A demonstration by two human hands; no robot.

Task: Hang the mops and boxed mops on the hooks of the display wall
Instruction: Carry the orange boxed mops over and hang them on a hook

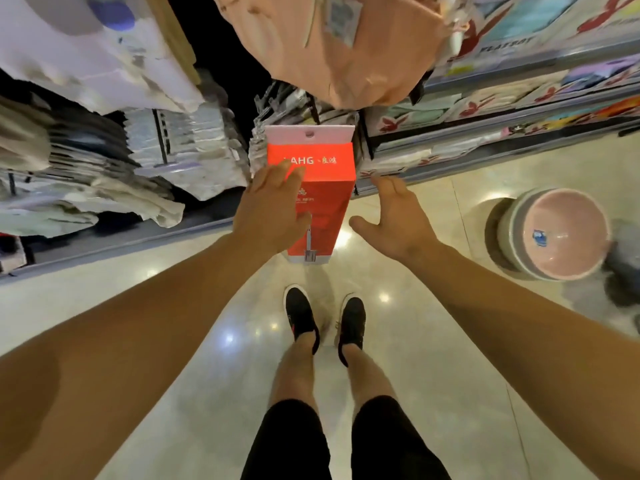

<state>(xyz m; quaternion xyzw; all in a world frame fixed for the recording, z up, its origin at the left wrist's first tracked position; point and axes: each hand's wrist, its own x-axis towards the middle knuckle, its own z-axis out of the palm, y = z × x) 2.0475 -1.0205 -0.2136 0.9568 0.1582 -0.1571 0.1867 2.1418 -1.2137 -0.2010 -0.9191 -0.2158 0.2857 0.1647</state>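
Note:
A tall red boxed mop (323,199) with a white top flap and a hang hole stands upright on the floor ahead of my feet, against the shelving. My left hand (272,206) lies flat on the box's upper left face, fingers spread, not wrapped around it. My right hand (388,218) hovers just right of the box, fingers apart, touching nothing. No hooks or loose mops can be made out.
Shelves of packaged textiles (114,150) run along the left, and shelves with boxed goods (502,109) along the right. A pink fabric item (346,50) hangs overhead. A stack of pink basins (550,233) sits on the glossy floor (214,358) at right.

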